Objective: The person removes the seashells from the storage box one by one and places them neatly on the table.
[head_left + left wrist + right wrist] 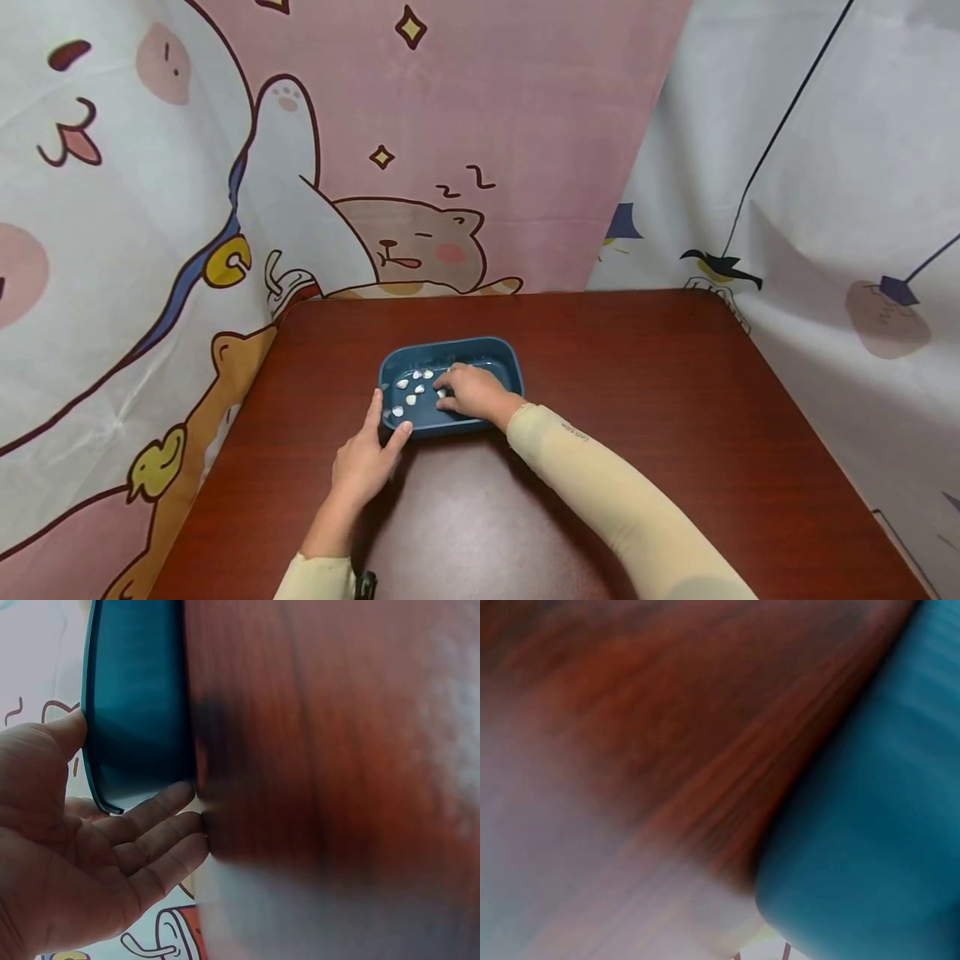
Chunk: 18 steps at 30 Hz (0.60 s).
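A blue rectangular tray rests on the table, with several small white pieces scattered over its left half. They look like shells or pebbles, too small to tell which. My left hand is at the tray's near left corner, thumb against the rim and fingers extended along the end. In the left wrist view, that hand has its palm turned to the tray. Inside the tray, my right hand reaches down with bent fingers and thumb around one white piece. Only the tray's outer wall shows in the right wrist view.
The reddish-brown wooden table extends around the tray on all sides. Printed cartoon cloth hangs along its back and both sides. A dark band circles the left wrist.
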Each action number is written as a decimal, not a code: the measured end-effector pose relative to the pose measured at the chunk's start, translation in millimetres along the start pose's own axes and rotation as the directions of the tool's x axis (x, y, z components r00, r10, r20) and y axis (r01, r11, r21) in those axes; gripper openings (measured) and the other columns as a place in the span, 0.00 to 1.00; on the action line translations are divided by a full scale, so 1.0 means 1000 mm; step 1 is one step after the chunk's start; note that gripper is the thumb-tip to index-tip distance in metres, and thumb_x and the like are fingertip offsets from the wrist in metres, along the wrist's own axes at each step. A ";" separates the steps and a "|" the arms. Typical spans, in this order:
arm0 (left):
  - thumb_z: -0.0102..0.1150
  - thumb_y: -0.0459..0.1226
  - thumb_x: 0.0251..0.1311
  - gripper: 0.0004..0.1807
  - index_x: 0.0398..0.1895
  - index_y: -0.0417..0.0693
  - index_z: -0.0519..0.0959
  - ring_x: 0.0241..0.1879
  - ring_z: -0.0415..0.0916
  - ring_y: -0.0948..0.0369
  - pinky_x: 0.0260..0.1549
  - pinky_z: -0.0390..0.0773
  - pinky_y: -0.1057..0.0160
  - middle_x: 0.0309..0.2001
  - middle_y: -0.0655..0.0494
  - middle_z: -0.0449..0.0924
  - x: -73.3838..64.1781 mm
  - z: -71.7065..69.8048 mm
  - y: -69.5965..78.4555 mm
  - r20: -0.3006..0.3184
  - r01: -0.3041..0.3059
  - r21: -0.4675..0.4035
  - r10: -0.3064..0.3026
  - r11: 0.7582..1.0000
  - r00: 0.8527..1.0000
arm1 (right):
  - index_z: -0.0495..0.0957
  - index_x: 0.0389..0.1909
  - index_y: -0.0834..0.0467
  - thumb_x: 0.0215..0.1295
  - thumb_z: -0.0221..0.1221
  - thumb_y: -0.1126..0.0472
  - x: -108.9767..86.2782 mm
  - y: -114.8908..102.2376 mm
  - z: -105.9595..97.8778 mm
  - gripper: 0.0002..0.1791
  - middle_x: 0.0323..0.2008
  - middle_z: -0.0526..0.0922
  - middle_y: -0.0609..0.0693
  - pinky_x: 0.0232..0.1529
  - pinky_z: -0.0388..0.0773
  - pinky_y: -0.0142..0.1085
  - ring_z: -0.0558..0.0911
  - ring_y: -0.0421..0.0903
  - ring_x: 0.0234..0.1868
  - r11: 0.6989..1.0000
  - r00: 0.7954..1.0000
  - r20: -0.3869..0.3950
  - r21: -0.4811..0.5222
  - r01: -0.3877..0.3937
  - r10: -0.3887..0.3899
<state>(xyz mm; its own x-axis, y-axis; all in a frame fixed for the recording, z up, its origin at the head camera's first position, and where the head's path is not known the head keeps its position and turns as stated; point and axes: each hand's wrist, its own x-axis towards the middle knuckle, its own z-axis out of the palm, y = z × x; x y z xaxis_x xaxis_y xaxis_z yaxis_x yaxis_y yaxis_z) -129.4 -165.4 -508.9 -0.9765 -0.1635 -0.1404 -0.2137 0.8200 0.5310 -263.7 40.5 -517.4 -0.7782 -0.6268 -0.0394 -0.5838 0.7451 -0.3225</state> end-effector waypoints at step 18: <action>0.53 0.64 0.75 0.50 0.89 0.58 0.44 0.53 0.83 0.33 0.53 0.78 0.32 0.74 0.31 0.73 -0.001 0.001 0.001 0.001 0.032 -0.008 -0.032 0.999 0.999 | 0.88 0.59 0.54 0.73 0.69 0.55 0.002 0.002 -0.002 0.17 0.53 0.92 0.50 0.61 0.82 0.44 0.87 0.47 0.56 0.996 1.000 -0.018 0.081 0.025 -0.024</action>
<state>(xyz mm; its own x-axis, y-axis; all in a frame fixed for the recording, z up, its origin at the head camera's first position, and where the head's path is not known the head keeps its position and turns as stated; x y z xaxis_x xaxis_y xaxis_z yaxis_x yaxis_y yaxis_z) -128.9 -164.2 -509.1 -0.9692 -0.1891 -0.1579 -0.2449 0.8102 0.5326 -266.3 41.2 -516.6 -0.7680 -0.6403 -0.0145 -0.5828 0.7081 -0.3988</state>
